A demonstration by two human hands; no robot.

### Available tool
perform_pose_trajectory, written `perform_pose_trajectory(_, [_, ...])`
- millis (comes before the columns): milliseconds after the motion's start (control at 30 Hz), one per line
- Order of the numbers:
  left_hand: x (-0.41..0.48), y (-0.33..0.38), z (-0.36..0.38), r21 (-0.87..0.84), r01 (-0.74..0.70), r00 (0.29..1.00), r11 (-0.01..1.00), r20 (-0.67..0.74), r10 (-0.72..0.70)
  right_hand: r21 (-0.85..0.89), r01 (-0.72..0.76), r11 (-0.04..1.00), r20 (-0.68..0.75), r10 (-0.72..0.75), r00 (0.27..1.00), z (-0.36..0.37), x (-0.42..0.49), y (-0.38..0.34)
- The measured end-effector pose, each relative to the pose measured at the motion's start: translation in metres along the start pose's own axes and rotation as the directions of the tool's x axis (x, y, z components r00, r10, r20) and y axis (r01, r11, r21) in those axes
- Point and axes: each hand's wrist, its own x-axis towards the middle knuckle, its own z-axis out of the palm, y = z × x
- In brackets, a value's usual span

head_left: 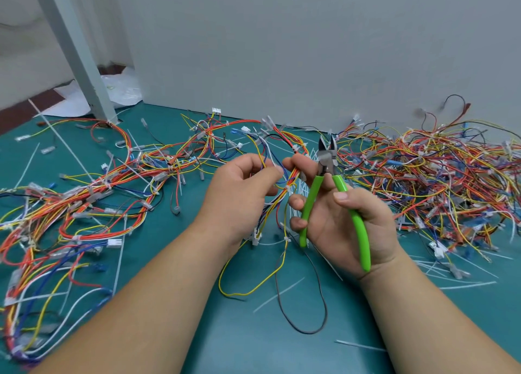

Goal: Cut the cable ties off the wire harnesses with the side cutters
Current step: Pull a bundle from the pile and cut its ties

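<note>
Starting at your left, a loose spread of wire harnesses [84, 193] lies on the green mat [253, 331]. Many of them show small white ties around the bundles, so I judge that much work remains on this side.

Your left hand [242, 193] is raised above the mat with its fingers curled around several thin wires, yellow, blue and white. It grips one end of the harness in hand [295, 175], which is lifted off the mat between your two hands, while its loose ends hang down to the mat.

Just below the place where your hands meet, a white cable tie [288, 188] sits on this harness. It is small, and I cannot tell if it is closed or already cut.

Your right hand [346, 227] grasps the side cutters [325, 162] by the green handles: thumb on one handle, lower fingers around the other. Its forefinger also touches the orange wires. The blades point upward and stand apart, with nothing between them.

So the step seems to be finding the next tie, not cutting. The next move asks you to turn the blades down to the tie and take only the plastic band, because the wires lie very close under it.

At your right, a thick pile of harnesses [439, 176] waits against the wall, and cut white strips [279, 293] lie scattered on the mat.
</note>
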Motion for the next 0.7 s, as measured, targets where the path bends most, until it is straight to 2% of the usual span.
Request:
perform_pose_trajectory(100, [0.0011,0.0013,-0.0005,-0.067,0.025,1.0,0.997,-0.001,-0.026,0.002,0.001,1.0,0.009,-0.001,1.0,0.0013,0.0001,-0.0013])
perform_pose_trajectory(300, [0.0033,0.0021,-0.0044,-0.084,-0.007,1.0,0.996,-0.028,0.005,-0.036,-0.024,0.999,-0.025,0.023,0.999,0.0025,-0.0007,-0.0005])
perform_pose_trajectory(533, [0.0053,0.0028,-0.0052,-0.129,0.072,0.993,0.989,-0.086,-0.083,0.031,0.02,0.999,-0.062,-0.018,0.998,-0.0004,-0.0001,-0.0013])
perform_pose_trajectory(700, [0.0086,0.0018,-0.0073,-0.367,0.15,0.982,0.918,-0.055,-0.182,0.103,0.077,0.992,-0.063,-0.071,0.995,0.0008,0.0009,-0.004])
